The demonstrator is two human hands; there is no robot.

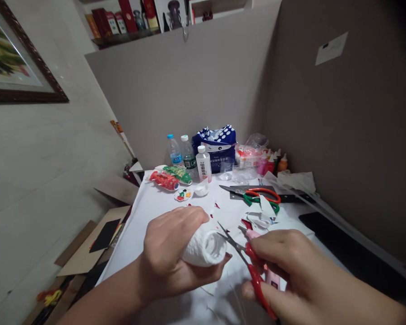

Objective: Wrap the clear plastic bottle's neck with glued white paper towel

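Note:
My left hand point(172, 246) is wrapped round a white bottle point(201, 250) with a rough, textured surface, its round open mouth turned toward me and to the right. My right hand point(294, 266) grips small red-handled scissors point(255, 271). Their blades are parted, and the tips lie right by the bottle's rim; whether they touch it I cannot tell. Partly hidden behind my right hand is a pink tool point(272, 276) on the table. White paper scraps point(260, 214) and small red bits lie beyond the scissors.
On the white table point(125, 266) stand several plastic bottles point(203, 163), a blue tissue pack point(223, 151) and paint bottles point(270, 163). Red point(164, 180) and green point(179, 174) decorated bottles lie left, near a paint palette point(183, 194). Larger scissors point(253, 195) rest at right, with a black slab point(341, 243) nearer.

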